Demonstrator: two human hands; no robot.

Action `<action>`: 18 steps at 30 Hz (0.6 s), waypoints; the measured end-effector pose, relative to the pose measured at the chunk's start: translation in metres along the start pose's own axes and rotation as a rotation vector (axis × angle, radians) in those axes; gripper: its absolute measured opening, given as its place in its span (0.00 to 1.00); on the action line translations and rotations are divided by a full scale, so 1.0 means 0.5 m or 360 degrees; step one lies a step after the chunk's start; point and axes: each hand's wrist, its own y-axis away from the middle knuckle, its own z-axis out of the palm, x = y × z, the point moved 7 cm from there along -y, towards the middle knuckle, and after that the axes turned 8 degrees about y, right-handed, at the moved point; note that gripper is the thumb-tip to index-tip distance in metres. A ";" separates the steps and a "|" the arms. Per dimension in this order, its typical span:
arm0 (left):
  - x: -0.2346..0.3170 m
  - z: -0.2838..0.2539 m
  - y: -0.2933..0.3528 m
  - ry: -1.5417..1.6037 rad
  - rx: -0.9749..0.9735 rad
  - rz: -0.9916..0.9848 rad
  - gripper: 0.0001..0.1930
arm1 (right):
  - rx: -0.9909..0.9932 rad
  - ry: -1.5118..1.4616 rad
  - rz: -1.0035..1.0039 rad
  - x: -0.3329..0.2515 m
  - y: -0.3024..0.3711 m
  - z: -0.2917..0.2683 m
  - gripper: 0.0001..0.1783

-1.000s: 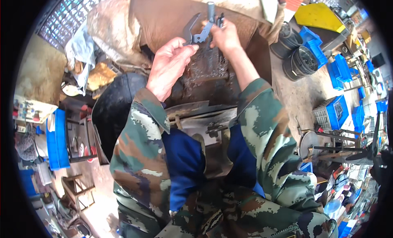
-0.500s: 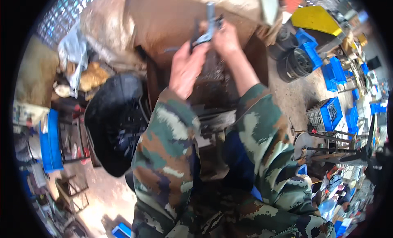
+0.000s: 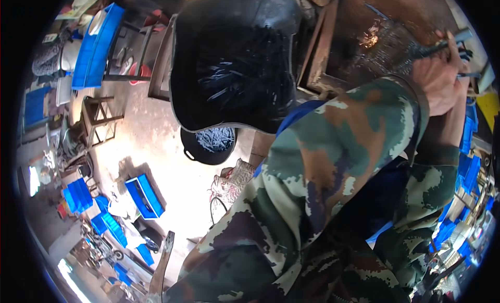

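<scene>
One hand is visible at the far right, above a camouflage sleeve; which hand it is cannot be told. Its fingers are closed around a thin metal rod. The rod's long axis runs up and right from the fist, over a rusty machine. A large black basin of dark metal pieces sits well left of the grip. The other hand is not seen.

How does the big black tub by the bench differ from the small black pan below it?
The large black tub is far bigger than the small black pan. The tub's metal pieces look dark and shadowed; the pan's look pale grey and brightly lit. The tub sits higher, its rim hiding part of the pan below. Both are black, rounded and hold loose metal pieces.
</scene>
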 end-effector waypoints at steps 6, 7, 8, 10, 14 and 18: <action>-0.022 0.004 -0.003 0.0094 0.0512 -0.0136 0.19 | -0.0147 -0.0266 0.0090 0.000 0.040 0.022 0.15; -0.022 0.014 -0.008 0.0110 0.0390 -0.0095 0.29 | -0.0153 -0.0289 0.0101 0.003 0.043 0.020 0.15; -0.021 0.025 -0.011 0.0125 0.0268 -0.0053 0.42 | -0.0164 -0.0311 0.0110 0.002 0.046 0.017 0.16; -0.020 0.015 -0.013 0.0203 0.0437 0.0018 0.33 | -0.0189 -0.0346 0.0122 0.001 0.050 0.021 0.16; -0.010 0.010 -0.005 0.0088 0.0525 0.0127 0.14 | -0.0214 -0.0388 0.0141 0.000 0.049 0.013 0.17; 0.001 0.002 -0.001 0.0141 0.0500 0.0204 0.13 | -0.0243 -0.0425 0.0160 -0.006 0.052 0.012 0.18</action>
